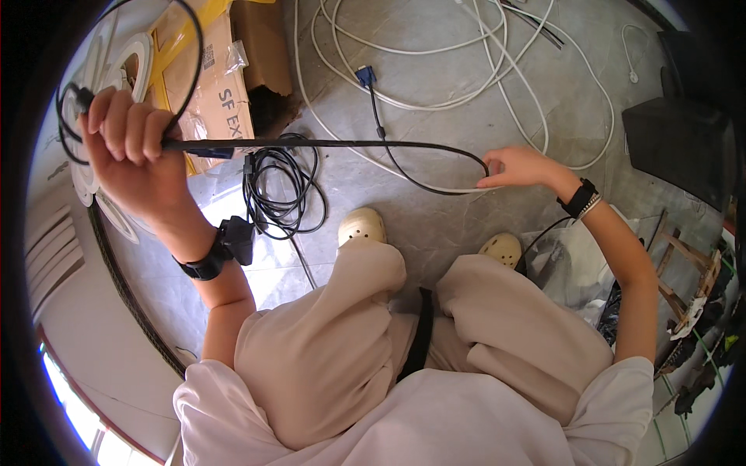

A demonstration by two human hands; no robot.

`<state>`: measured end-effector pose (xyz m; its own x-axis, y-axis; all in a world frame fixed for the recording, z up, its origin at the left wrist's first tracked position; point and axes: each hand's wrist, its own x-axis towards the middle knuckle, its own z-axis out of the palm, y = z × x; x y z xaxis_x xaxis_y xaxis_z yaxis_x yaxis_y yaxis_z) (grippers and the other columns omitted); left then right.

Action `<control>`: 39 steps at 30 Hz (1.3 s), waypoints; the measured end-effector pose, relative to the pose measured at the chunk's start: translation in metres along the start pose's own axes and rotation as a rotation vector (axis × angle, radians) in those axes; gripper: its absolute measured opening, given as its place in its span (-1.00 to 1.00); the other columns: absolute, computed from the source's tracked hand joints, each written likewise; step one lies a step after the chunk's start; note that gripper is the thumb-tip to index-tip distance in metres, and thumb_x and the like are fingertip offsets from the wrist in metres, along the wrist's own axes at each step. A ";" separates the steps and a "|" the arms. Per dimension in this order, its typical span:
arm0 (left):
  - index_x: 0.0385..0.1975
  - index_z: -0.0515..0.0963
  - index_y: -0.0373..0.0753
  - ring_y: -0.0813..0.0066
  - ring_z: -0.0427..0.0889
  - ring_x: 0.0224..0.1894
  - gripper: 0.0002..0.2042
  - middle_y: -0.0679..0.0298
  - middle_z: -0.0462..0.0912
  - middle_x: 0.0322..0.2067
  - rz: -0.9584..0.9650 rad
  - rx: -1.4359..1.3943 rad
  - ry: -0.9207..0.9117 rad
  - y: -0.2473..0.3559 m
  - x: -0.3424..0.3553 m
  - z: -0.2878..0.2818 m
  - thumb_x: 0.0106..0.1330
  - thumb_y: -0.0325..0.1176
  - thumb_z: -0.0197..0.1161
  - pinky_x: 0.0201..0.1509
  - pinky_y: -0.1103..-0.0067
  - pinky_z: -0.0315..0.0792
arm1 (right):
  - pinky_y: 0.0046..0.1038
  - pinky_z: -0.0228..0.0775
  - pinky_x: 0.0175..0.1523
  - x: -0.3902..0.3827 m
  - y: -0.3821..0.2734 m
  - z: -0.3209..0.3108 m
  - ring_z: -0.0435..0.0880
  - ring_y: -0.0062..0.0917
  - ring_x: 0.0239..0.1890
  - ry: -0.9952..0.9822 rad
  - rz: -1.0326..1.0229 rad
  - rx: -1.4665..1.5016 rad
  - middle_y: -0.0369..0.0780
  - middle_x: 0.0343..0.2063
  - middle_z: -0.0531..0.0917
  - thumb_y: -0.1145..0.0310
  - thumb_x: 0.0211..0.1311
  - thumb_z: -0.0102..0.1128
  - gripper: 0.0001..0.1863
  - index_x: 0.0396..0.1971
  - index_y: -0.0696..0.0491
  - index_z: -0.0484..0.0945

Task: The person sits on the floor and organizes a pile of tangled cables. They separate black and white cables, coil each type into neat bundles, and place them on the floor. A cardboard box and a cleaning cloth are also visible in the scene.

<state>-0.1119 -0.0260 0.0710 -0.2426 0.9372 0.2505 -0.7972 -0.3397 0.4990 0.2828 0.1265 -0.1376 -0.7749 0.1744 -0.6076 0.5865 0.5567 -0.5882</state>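
A black cable stretches between my two raised hands above the floor. My left hand is closed in a fist around it, with a loop rising over the wrist side and a dark plug-like end beside the fingers. My right hand pinches the cable where it bends back, thumb and fingertips together. From that bend a thinner stretch curves down and back up to a blue monitor-cable connector on the floor. A separate coil of black cable lies on the floor below the taut stretch.
An opened cardboard box with yellow tape stands at the far left, beside white coiled tubing. Loose white cable loops across the far floor. A black bin-like box sits at right, near clear plastic sheeting and a small wooden frame.
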 end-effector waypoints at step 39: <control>-0.62 0.19 -0.21 0.70 0.03 -0.76 -0.78 0.41 0.11 -0.75 0.049 -0.399 0.271 0.036 -0.002 -0.022 0.32 -0.52 -0.14 -0.70 0.73 0.00 | -0.43 0.35 -0.17 -0.019 -0.093 0.025 0.55 -0.38 -0.29 0.095 -0.550 0.303 -0.15 -0.40 0.59 0.28 0.25 -0.04 -0.75 -0.31 0.13 0.54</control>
<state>-0.1518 -0.0384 0.0704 -0.3778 0.9258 0.0144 -0.9184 -0.3766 0.1213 0.2490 0.0513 -0.0851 -0.9913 0.0069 -0.1316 0.1264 0.3329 -0.9345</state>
